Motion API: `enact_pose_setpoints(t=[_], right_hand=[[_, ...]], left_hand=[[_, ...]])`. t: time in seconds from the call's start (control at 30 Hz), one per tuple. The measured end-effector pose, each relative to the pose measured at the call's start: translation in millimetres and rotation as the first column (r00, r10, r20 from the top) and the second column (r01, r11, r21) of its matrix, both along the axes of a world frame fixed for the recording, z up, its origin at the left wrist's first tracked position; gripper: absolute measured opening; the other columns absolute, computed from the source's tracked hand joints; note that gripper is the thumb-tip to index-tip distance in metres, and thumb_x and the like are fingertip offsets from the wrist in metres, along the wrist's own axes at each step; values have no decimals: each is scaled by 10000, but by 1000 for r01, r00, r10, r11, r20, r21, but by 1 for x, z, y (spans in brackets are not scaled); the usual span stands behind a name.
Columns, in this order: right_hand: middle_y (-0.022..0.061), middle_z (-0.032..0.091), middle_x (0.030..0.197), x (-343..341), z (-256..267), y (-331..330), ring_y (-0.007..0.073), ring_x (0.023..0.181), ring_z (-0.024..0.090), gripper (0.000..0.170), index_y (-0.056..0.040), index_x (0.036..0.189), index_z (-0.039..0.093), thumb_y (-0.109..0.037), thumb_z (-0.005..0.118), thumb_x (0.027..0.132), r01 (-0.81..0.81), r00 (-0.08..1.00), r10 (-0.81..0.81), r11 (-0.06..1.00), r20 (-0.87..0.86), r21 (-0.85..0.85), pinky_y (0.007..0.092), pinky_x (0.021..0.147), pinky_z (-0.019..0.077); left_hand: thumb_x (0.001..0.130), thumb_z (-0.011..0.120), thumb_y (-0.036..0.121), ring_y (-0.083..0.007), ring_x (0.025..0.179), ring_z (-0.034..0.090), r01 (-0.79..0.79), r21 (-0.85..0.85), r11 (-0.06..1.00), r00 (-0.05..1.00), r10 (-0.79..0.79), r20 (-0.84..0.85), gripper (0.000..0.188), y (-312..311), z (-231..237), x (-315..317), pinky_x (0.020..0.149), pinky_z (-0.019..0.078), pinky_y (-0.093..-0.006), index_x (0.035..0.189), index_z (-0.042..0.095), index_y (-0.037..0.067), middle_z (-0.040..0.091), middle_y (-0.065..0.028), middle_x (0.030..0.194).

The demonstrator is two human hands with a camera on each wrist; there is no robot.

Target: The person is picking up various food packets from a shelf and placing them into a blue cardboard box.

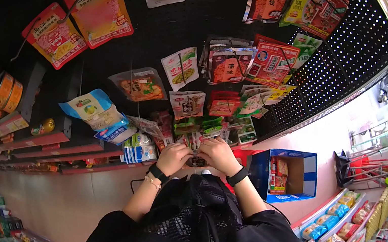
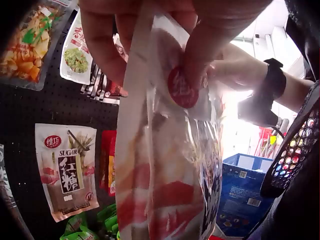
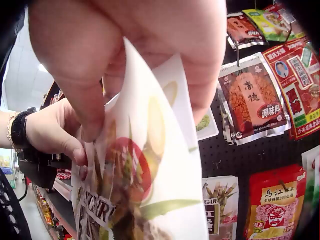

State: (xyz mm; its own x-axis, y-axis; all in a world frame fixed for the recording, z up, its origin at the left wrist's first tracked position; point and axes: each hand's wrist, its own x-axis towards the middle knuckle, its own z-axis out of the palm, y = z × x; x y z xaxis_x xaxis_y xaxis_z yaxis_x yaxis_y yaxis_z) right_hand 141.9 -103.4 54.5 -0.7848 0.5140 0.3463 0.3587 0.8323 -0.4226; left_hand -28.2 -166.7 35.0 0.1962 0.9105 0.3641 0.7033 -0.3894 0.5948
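A bag of brown sugar (image 2: 170,190), a glossy pouch printed with sugar cane and a red round logo, is held upright between both hands in front of the body. My left hand (image 1: 175,158) pinches its top edge, thumb on one face and fingers on the other. On the opposite top corner, my right hand (image 1: 220,155) pinches it too, with the thumb (image 3: 92,122) pressed to the printed face. Between the two grips the top edge bows apart in the right wrist view. From the head, only a dark bit of the bag shows below the fingers.
A matching sugar bag (image 2: 67,172) hangs on the black pegboard ahead, among several seasoning pouches (image 1: 231,68). Low on the right stands an open blue carton (image 1: 305,178) with red packets. Shelves of packaged food (image 1: 333,236) line the right, and more shelving (image 1: 47,140) runs along the left.
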Motion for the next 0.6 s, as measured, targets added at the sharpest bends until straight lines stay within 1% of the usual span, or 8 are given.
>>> enact_pose_setpoints(t=[0.07,0.13,0.23,0.27,0.33,0.47,0.53,0.6], right_hand=[[48,504,702,-1,-2,-2,219,725,504,119,-74,729,528,-134,578,638,-12,1000,12,1000,-11,-15,318,669,382],[57,506,705,-1,-4,-4,228,725,502,127,-64,736,530,-128,578,638,-18,1000,17,997,-13,-77,327,672,382],[68,511,711,-2,-7,-5,238,726,502,138,-54,737,529,-127,582,633,-52,999,50,990,-20,-130,336,666,388],[68,511,711,-2,-11,-5,238,726,502,138,-54,737,529,-127,582,633,-56,998,54,990,-21,-129,336,666,388],[78,515,713,-3,-15,-5,248,727,505,150,-46,739,531,-131,586,628,-76,997,71,986,-44,-146,343,661,395],[83,515,712,-2,-13,-7,253,727,508,166,-47,751,535,-135,590,621,-60,998,56,991,-37,-123,340,649,403],[91,513,707,-2,-14,-8,260,718,508,167,-39,760,536,-123,587,625,-84,996,78,985,-42,-148,341,657,406],[94,510,705,-5,-15,-8,263,717,507,167,-39,762,532,-119,585,625,-90,995,82,984,-56,-155,341,651,407]], left_hand=[[656,575,95,-247,642,519,-12,10,1000,1000,13,-22,65,-2,-1,-1,593,414,-329,694,574,42,536,-81,649],[666,569,132,-232,674,530,20,-59,998,997,-24,-73,77,-5,0,-4,630,417,-326,700,573,62,549,-59,700],[675,554,146,-225,675,535,24,-101,995,988,-39,-149,88,-9,4,-6,638,414,-328,696,577,64,555,-65,698],[675,554,146,-225,675,535,20,-101,995,988,-35,-150,88,-9,3,-6,638,414,-328,696,577,64,555,-65,698],[660,573,150,-245,623,527,32,-13,999,990,-34,-138,94,-9,0,-6,612,416,-329,660,579,56,548,-81,641],[662,570,151,-243,617,528,24,-42,999,989,-30,-143,100,-10,3,-7,603,413,-330,646,573,53,546,-81,633],[664,567,151,-242,617,530,12,-72,997,978,-26,-205,105,-12,6,-8,593,411,-333,630,568,52,546,-83,626],[663,566,151,-244,618,530,-2,-89,996,979,-17,-205,106,-15,11,-8,590,410,-336,627,567,51,546,-84,624]])
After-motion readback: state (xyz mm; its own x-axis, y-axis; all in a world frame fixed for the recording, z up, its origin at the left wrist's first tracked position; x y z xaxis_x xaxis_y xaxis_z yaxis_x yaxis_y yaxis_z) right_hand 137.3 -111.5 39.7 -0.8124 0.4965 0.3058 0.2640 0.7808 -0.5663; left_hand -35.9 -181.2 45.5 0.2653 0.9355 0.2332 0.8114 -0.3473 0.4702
